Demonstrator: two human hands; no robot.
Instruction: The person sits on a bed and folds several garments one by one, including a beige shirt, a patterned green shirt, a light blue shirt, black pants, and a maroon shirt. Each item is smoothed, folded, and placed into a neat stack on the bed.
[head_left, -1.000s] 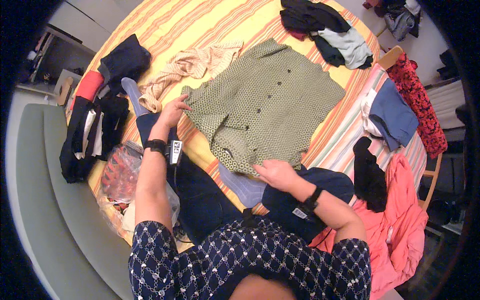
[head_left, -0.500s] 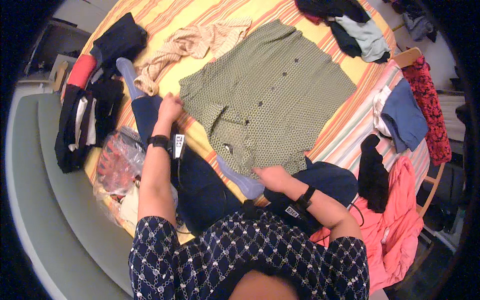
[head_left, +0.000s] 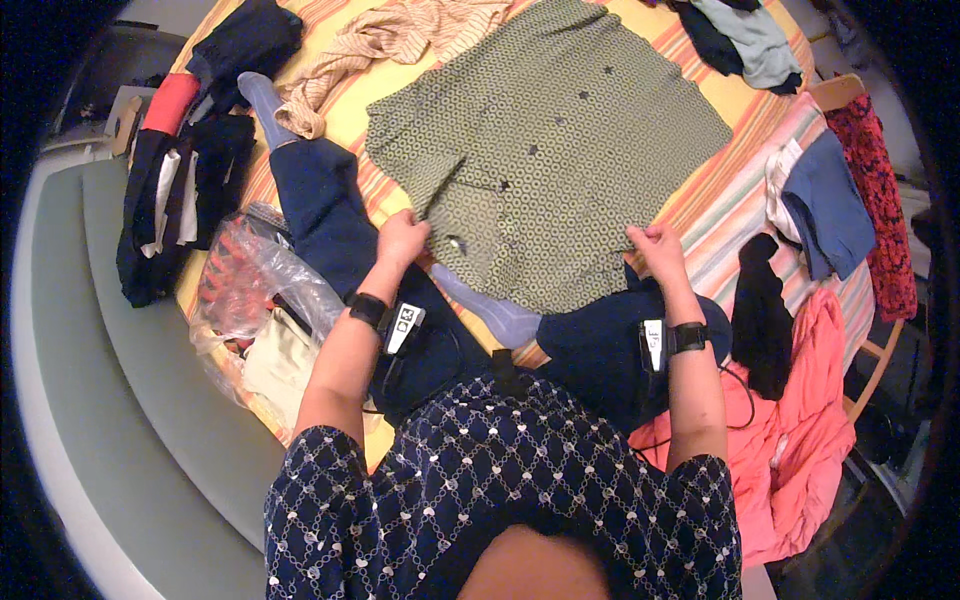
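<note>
A green patterned button-up shirt [head_left: 570, 130] lies spread out in front of me, its dark buttons running down the middle. My left hand [head_left: 403, 237] is closed on the shirt's near left edge, next to a folded-over corner. At the near right edge my right hand [head_left: 657, 248] pinches the cloth between thumb and fingers. Just under the near hem, my sock-covered foot [head_left: 500, 318] and dark trouser legs [head_left: 320, 190] show. Black bands with small white-labelled devices sit on both wrists.
A striped yellow-orange bedspread [head_left: 345, 80] lies below. Dark folded clothes [head_left: 225, 165] and a plastic bag [head_left: 240, 290] are on the left, a striped peach garment [head_left: 400, 40] at the back. To the right are blue shorts [head_left: 830, 205], a black garment [head_left: 763, 325] and pink cloth [head_left: 800, 430].
My left hand has moved right and nearer, onto the shirt's edge. My right hand has gone right and farther away, to the near right edge. The view has shifted slightly.
</note>
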